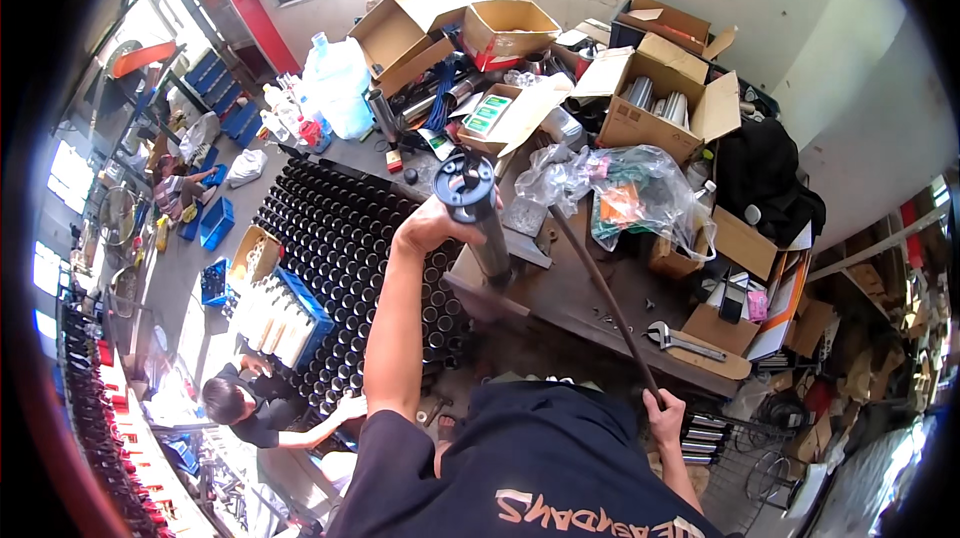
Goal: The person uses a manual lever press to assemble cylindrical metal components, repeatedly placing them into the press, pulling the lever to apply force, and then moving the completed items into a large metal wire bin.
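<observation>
My left hand is wrapped round the upper part of a dark metal cylinder, just below its round top, which has holes in it. The cylinder leans slightly over the front left corner of the workbench; whether its lower end rests on something, I cannot tell. Closed on the near end of a long brown metal rod is my right hand. From there the rod slants up and left across the bench, its far end by a clear plastic bag. An adjustable wrench lies near the bench's front edge.
Many black tubes stand in rows at the left. Cardboard boxes and bags crowd the bench's back and right side. A co-worker sits at the lower left near a blue crate; another person is farther off.
</observation>
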Motion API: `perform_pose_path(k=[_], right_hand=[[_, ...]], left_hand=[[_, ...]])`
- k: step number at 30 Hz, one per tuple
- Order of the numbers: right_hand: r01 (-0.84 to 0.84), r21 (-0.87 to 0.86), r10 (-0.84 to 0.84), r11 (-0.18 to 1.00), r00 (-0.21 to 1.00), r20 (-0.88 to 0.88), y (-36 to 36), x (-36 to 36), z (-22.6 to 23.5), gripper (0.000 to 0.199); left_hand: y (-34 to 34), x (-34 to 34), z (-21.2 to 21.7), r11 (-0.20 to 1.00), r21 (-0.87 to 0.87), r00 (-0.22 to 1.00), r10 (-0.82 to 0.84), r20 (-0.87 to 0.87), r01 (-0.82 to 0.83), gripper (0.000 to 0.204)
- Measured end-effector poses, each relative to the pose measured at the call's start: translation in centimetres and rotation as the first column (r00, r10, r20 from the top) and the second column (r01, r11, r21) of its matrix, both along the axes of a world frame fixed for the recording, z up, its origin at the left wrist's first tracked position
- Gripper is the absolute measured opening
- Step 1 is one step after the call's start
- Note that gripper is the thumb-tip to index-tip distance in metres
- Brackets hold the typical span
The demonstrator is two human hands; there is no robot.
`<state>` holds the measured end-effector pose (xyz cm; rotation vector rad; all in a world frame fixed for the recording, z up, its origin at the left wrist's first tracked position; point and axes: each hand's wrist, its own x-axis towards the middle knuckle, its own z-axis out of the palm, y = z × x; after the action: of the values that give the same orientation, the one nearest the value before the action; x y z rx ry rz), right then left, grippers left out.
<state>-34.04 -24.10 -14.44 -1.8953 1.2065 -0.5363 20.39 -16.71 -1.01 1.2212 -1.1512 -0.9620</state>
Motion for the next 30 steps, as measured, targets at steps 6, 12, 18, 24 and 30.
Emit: perform_pose_path(k=[6, 12, 18, 24, 30], right_hand=[[-0.068, 0.045, 0.067, 0.997, 0.998, 0.024, 0.9, 1.1, 1.7, 0.034], [-0.107, 0.026, 0.107, 0.994, 0.994, -0.006, 0.3, 0.8, 4.2, 0.029], [-0.184, -0.135, 0.179, 0.974, 0.983, -0.05, -3.3, 0.2, 5.8, 0.03], [-0.246, -0.462, 0.261, 0.852, 0.965, -0.032, -8.2, 9.7, 13.3, 0.027], [-0.912, -0.295, 0.866, 0.285, 0.377, -0.328, 7.0, 16.6, 17.9, 0.044]], left_hand=[[1.6, -0.1, -1.2, 0.956, 0.061, 0.946, -0.271, -0.175, 0.285, 0.079], [0.4, -8.1, -2.8, 0.875, -0.059, 0.872, 0.484, 0.068, -0.481, 0.054], [-1.5, -11.8, -3.0, 0.579, -0.239, 0.591, 0.806, 0.027, -0.779, 0.048], [0.8, -6.7, -4.0, 0.798, -0.195, 0.814, 0.58, -0.011, -0.571, 0.048], [0.0, -3.4, -5.5, 0.889, -0.228, 0.903, 0.423, 0.076, -0.397, 0.055]])
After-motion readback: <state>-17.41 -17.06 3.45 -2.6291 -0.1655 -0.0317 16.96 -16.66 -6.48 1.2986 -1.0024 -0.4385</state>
